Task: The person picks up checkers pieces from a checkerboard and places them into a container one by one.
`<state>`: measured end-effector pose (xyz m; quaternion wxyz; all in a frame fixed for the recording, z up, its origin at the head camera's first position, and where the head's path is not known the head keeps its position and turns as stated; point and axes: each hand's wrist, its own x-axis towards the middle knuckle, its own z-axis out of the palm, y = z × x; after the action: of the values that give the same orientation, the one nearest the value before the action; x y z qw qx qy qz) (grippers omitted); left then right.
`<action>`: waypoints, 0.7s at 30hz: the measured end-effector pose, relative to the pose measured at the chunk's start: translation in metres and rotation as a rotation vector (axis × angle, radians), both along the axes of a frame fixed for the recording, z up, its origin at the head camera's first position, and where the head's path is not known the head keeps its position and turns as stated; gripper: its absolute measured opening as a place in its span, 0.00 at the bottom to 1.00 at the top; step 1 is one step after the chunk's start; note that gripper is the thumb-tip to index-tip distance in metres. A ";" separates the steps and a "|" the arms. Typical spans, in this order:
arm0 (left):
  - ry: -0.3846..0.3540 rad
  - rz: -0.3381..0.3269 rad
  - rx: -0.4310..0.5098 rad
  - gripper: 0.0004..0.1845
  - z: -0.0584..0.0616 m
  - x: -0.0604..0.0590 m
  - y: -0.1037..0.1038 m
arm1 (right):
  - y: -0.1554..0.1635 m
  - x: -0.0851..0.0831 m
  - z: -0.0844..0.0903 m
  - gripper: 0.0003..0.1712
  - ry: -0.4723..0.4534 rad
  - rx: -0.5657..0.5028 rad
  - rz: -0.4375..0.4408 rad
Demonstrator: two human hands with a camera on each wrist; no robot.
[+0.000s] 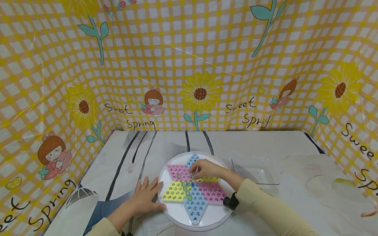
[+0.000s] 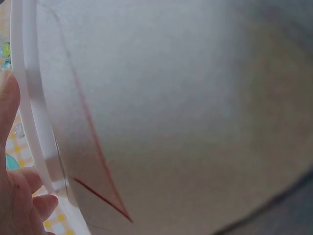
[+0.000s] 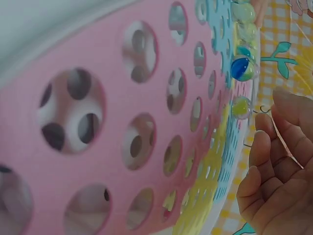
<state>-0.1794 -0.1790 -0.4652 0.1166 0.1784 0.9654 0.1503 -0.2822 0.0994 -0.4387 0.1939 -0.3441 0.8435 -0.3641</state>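
A round white board (image 1: pixel 206 219) carries a star of pink, yellow and blue holed panels (image 1: pixel 212 191). Several glass marbles (image 1: pixel 186 188) sit in the holes near its middle. My left hand (image 1: pixel 149 193) lies flat on the table with fingers spread and its thumb against the board's left rim (image 2: pixel 36 122). My right hand (image 1: pixel 196 171) hovers over the upper middle of the star, fingers loosely curled. In the right wrist view the right hand (image 3: pixel 274 166) is empty, and a yellow-green marble (image 3: pixel 240 106) sits on the board just off its fingertips.
A clear plastic tray (image 1: pixel 257 172) lies on the table just right of the board. A yellow checked cloth with sunflowers (image 1: pixel 200 93) walls in the back and both sides. The tabletop (image 1: pixel 295 164) is pale with dark lines.
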 end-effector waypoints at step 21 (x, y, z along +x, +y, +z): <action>0.019 -0.017 -0.013 0.49 -0.006 -0.004 -0.003 | -0.009 0.002 -0.009 0.09 0.012 0.117 -0.093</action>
<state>-0.1836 -0.1818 -0.4716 0.1096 0.1871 0.9659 0.1415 -0.2800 0.0906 -0.4475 0.1914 -0.2949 0.8795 -0.3207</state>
